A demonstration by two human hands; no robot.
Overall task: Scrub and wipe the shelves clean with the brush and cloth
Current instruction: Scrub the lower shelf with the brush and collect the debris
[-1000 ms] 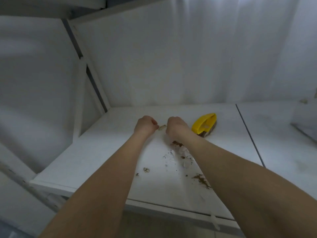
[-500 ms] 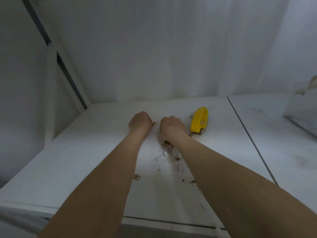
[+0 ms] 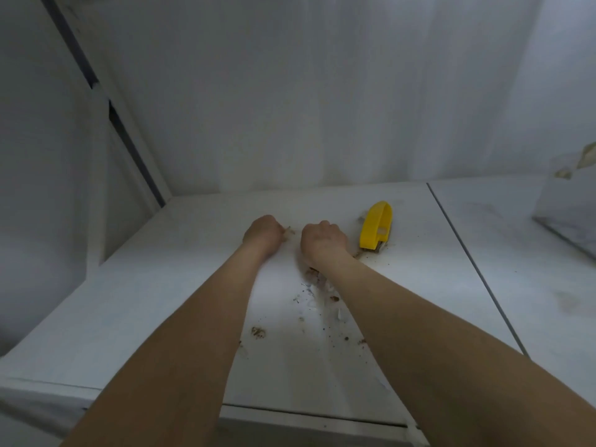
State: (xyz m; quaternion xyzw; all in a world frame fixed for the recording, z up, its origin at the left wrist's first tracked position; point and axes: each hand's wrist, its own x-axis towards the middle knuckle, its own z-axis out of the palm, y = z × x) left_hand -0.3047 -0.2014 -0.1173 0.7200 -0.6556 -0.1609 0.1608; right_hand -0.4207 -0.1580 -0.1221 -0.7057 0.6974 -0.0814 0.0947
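Left hand (image 3: 263, 234) pinches a tiny scrap (image 3: 289, 230) on the dirty shelf (image 3: 154, 304); right hand (image 3: 324, 242) is curled beside the yellow brush (image 3: 375, 224), can't tell if holding anything

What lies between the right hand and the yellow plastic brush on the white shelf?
In the head view, only a narrow strip of white shelf separates the right hand from the yellow plastic brush, with brown dirt specks at its near end.

brush (image 3: 371, 230): yellow | shelf (image 3: 177, 301): white | crumbs (image 3: 258, 332): brown | scrap (image 3: 289, 230): tan
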